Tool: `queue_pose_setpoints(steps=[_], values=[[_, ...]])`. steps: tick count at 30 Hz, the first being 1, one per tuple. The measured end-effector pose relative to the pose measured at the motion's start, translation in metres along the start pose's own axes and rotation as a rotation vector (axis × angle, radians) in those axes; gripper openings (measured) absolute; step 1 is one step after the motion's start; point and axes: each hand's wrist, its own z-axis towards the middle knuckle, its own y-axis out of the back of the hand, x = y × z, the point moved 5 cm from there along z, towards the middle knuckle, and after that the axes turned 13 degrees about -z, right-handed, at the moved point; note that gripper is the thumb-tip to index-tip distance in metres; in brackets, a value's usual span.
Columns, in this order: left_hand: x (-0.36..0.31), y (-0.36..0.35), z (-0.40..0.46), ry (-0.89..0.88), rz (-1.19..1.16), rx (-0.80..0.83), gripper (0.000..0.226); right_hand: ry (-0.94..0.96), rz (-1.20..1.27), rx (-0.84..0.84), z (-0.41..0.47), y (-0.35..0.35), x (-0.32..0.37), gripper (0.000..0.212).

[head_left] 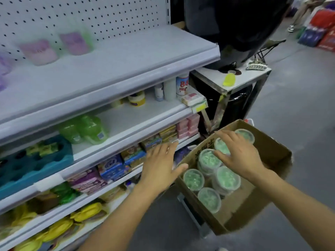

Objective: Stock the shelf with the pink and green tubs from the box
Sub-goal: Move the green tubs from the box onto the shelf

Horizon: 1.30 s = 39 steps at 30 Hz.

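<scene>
Grey shop flooring runs along the right of a white shelving unit (126,84) whose tiers step down on the left, and on that floor, near the unit's right end, sits an open cardboard box (253,201). Six green tubs (227,180) with clear lids show in the box, some apparently stacked; no pink tub is visible there. On the top shelf, far left, blurred pink and green containers (54,48) stand against the pegboard; whether they are the same tubs I cannot tell. So the stocking looks at best partly done, with at least the six green tubs left.

The right hand (237,153) is spread over the far tubs, fingers loosely curved and touching a lid, not yet clenched around anything. The left hand (159,163) is flat and released, hovering just beside the box's left wall in front of the lower shelves, holding nothing.

For room, the top shelf is bare across most of its right half, and the second shelf has open space between the green bottles (87,129) and the small jars (137,98). Each shelf's projecting front lip overhangs the tier beneath, so a lifted tub must clear those edges. A small side table (243,78) stands beyond the box, limiting the far side.
</scene>
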Motion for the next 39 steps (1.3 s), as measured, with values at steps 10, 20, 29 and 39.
queue_pose_setpoints(steps=[10,20,29,39], values=[[-0.001,-0.215,0.084,0.654,-0.699,0.302,0.076,-0.102,0.106,0.605,-0.042,-0.173,-0.11,0.104],[0.037,-0.35,0.152,1.084,-0.958,0.116,0.057,-0.094,0.244,0.783,-0.046,-0.298,-0.113,0.132],[0.02,-0.327,0.142,1.156,-1.184,0.001,0.015,-0.108,0.36,0.721,-0.033,-0.269,-0.138,0.109],[-0.003,-0.194,0.089,1.107,-1.335,-0.234,0.011,-0.301,0.878,0.778,0.023,-0.12,-0.157,0.065]])
